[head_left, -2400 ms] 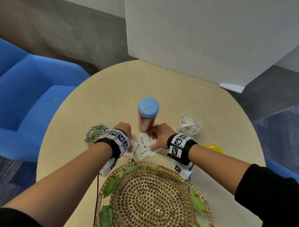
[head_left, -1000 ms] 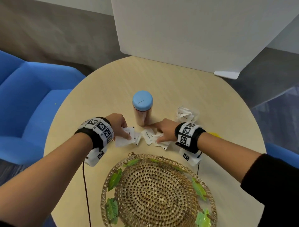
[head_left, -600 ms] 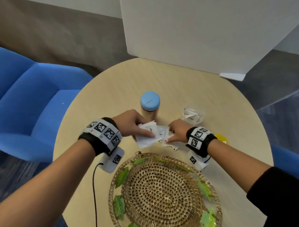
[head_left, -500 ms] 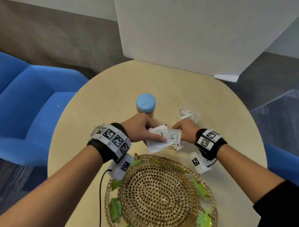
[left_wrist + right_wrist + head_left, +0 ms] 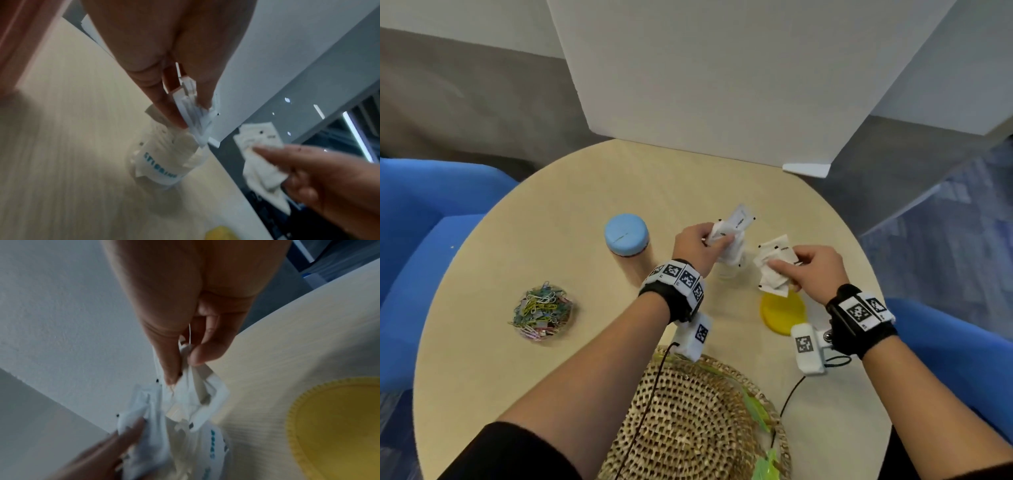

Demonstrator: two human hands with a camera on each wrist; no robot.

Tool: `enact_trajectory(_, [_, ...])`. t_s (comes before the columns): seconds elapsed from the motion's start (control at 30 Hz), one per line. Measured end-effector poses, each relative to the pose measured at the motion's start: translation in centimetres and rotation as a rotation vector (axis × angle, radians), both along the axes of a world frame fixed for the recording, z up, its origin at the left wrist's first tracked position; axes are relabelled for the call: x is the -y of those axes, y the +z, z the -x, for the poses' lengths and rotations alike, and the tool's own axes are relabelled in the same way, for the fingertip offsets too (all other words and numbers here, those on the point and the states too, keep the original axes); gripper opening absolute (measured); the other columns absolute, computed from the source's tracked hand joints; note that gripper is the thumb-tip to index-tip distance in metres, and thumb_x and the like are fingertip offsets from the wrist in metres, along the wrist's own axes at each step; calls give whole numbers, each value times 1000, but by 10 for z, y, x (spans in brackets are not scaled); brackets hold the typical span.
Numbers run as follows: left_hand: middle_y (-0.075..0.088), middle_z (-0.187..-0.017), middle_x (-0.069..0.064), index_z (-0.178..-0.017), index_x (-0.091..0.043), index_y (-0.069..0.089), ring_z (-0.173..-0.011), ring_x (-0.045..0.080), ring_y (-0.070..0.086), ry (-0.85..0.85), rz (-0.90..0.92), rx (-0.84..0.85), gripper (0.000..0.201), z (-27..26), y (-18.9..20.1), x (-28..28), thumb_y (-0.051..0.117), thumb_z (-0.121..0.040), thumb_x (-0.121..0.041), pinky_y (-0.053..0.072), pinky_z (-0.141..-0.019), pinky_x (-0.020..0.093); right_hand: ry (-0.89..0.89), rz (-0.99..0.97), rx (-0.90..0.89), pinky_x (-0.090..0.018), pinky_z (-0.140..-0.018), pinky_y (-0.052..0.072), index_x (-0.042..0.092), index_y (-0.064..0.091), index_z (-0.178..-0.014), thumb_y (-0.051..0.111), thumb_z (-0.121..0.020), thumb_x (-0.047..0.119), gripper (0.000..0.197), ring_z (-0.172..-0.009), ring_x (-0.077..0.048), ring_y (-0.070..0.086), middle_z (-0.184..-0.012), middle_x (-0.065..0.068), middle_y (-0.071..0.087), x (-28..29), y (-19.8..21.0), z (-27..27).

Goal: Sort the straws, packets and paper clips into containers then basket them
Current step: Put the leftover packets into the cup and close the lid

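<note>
**Packets over the clear cup**

White packets [image 5: 734, 224] are bunched above a clear cup [image 5: 729, 270] already stuffed with packets; a second bunch [image 5: 774, 269] hangs over the yellow lid [image 5: 782, 313]. Coloured paper clips [image 5: 541, 313] fill a clear container. The blue-lidded jar [image 5: 626, 236] stands upright.

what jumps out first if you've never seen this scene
Both hands hold bunches of white packets above the table's middle: the left hand over a clear jar already stuffed with packets, the right hand beside it. A pile of paper clips sits at left, a basket nearest.
</note>
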State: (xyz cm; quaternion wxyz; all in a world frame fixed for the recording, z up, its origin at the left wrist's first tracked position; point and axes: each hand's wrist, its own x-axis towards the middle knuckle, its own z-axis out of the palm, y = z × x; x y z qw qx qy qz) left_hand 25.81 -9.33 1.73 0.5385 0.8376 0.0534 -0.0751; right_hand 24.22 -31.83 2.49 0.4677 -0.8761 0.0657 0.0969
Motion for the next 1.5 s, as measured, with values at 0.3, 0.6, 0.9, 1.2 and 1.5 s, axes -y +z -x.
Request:
enact_trajectory(0.3, [47,-59,1,-59,-15,52,-60,24,47,-193,-464,-119,31,-24,-12,17,62,-86,-26,30,-48,25,-67,-76,271,-24,-52,54,9,73,-90,78,-83,27,20,-59,-15,65,-81,-5,70,-24,6,-27])
enact_trajectory(0.6, [42,-99,3,-86,-23,73,-99,25,43,-201,-741,26,27,-17,-20,3,65,-78,-47,46,-79,36,26,90,228,-39,-71,58,9,72,-102,80,-79,34,35,-76,-20,64,-105,-1,63,-38,-36,-45])
enact_trajectory(0.9, [56,-92,2,-107,-21,46,-79,19,54,-58,-374,-47,62,-9,-13,-18,87,-61,-29,41,-61,26,105,-173,15,-48,-86,57,19,74,-95,78,-83,26,15,-85,-18,73,-90,0,77,-41,-33,-45])
enact_trajectory(1.2, [70,-78,-8,-79,-25,73,-73,10,64,45,-260,10,8,-4,-19,-30,77,-80,-17,57,-77,32,104,-10,192,-16,-61,48,32,63,-113,81,-76,28,41,-55,-4,54,-80,4,72,-59,-22,-37])
enact_trajectory(1.5, [62,-103,2,-99,-19,76,-89,21,62,-146,-442,-36,15,3,-26,-28,65,-90,-22,51,-85,34,231,218,169,-45,-68,56,13,69,-86,79,-78,30,21,-67,-28,66,-85,-5,65,-75,-30,-40])
